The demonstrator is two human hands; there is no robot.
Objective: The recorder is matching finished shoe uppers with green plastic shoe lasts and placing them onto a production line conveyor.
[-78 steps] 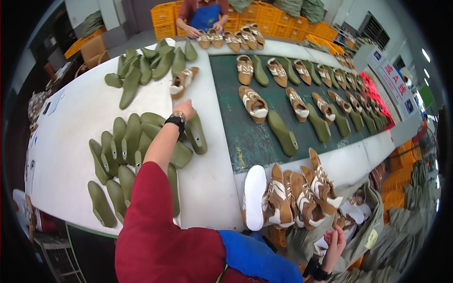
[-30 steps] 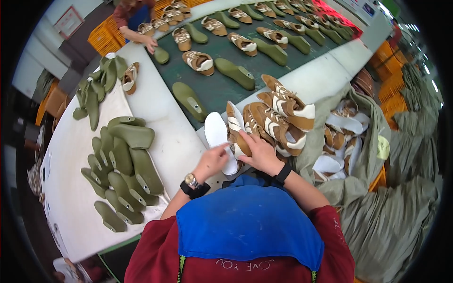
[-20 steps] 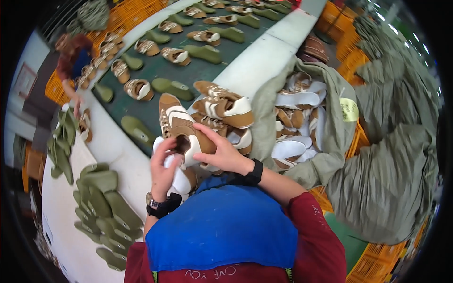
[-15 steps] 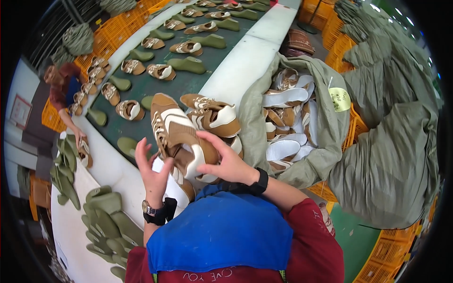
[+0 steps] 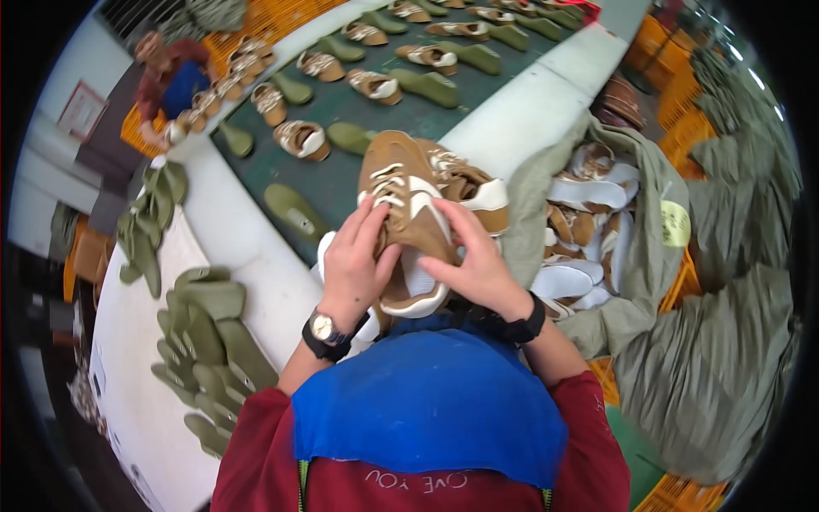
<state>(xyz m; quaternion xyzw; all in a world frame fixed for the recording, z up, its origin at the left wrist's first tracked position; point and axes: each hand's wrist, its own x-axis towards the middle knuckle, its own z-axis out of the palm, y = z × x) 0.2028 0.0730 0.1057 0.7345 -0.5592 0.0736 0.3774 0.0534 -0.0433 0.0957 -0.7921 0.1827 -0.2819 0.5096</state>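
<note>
A brown sneaker with white stripes and laces [image 5: 397,183] is between my two hands, its toe pointing away from me and its opening toward me. My left hand [image 5: 354,264] grips the left side, fingers over the laces and thumb at the opening. On the other side, my right hand [image 5: 478,264] presses its fingers on the upper, with the thumb at the collar. Just beyond and to the right rests another brown sneaker [image 5: 485,192] with a white heel. Below the held shoe, more shoe parts are mostly covered by my hands and apron.
Sneakers and green shoe lasts [image 5: 426,87] stand in rows on a dark green conveyor [image 5: 256,179] with a white border [image 5: 495,128]. Several lasts [image 5: 209,341] lie at left. A cloth-lined crate of shoes [image 5: 589,230] stands right. Another person [image 5: 175,77] works at far left.
My left hand, spread beside the sneaker before, now grips its laced side. The shoe has turned more upright. The view has swung, and the other person's hand has drawn back with a shoe.
</note>
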